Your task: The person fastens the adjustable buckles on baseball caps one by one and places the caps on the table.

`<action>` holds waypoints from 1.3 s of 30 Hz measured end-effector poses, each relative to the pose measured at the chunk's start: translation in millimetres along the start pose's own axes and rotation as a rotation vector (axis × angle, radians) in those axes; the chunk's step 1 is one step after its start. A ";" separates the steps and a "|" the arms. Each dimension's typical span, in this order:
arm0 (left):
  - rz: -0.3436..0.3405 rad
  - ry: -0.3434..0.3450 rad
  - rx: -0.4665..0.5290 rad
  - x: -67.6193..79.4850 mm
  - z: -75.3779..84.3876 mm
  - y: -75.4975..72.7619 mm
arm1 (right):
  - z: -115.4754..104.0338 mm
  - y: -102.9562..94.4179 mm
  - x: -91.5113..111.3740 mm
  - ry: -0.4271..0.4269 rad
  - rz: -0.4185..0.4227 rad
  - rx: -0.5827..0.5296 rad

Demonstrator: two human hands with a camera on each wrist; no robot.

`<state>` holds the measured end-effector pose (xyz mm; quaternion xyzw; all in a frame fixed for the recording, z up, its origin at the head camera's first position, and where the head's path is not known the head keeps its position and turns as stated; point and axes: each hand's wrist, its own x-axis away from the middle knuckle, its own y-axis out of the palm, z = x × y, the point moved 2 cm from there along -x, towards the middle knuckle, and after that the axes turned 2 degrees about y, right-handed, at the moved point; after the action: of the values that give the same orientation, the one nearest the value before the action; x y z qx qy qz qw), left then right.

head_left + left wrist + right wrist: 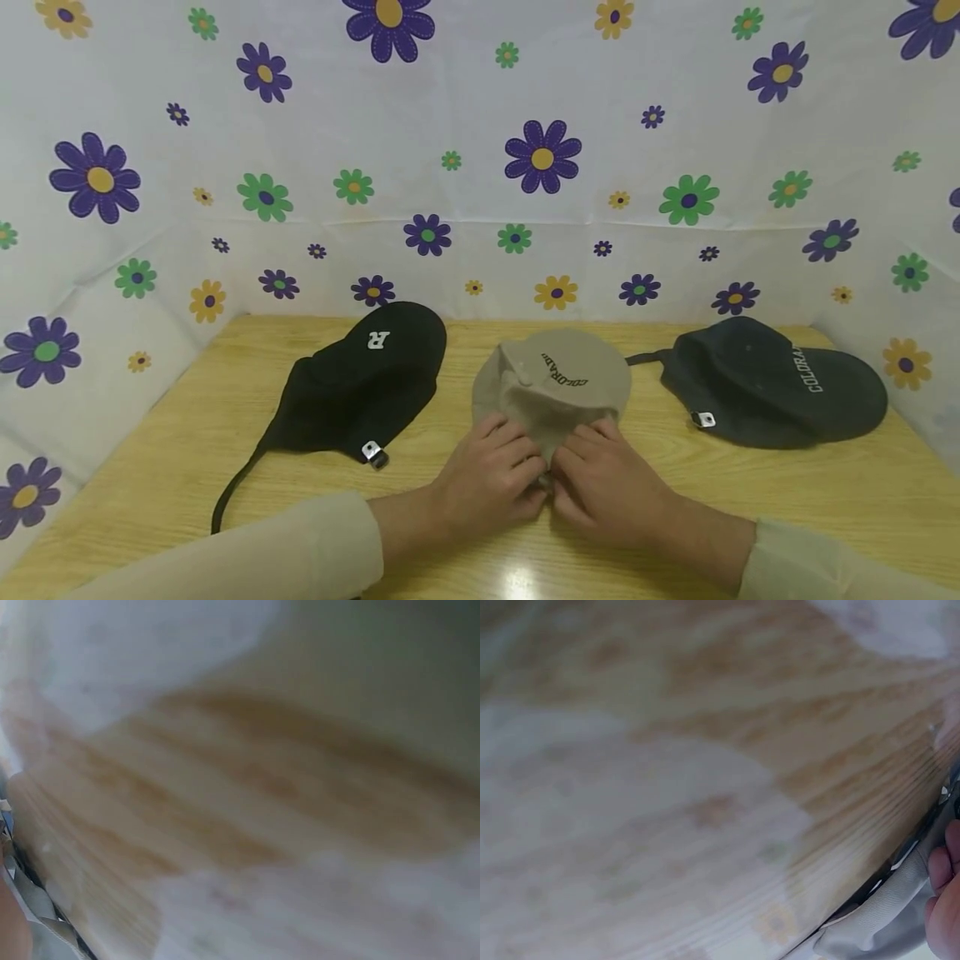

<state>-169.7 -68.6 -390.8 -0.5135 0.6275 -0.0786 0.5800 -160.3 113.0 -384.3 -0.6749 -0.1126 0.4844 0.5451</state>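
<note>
By the left hand [495, 467] and the right hand [611, 483], the near part of the beige cap [558, 358] is held at the middle of the table [172, 442]. The fingers of both hands are seen curled, without wide opening, and the cloth is pinched between them; the two hands are placed close together, knuckles upward. What exactly lies under the fingertips is hidden in the head view, and both wrist views are too blurred for it to be told.

The step in hand is judged to be work on the near edge of this cap, perhaps on its closure, which cannot be seen. For the next move, an even grip by both hands seems to be called for, so that the cap is not twisted.

To the left, a black cap [360, 383] is laid, its strap [243, 492] stretched toward the near side. To the right, a dark grey cap [735, 383] is laid, its metal buckle [703, 419] left visible. Neither is touched.
</note>
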 end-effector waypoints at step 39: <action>0.012 0.005 -0.020 -2.2 2.6 -0.9 | -0.2 0.6 -0.4 0.001 0.021 0.040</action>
<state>-167.6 -66.1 -389.6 -0.5153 0.6328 -0.0703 0.5737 -160.5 112.4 -384.6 -0.6652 -0.0958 0.4919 0.5535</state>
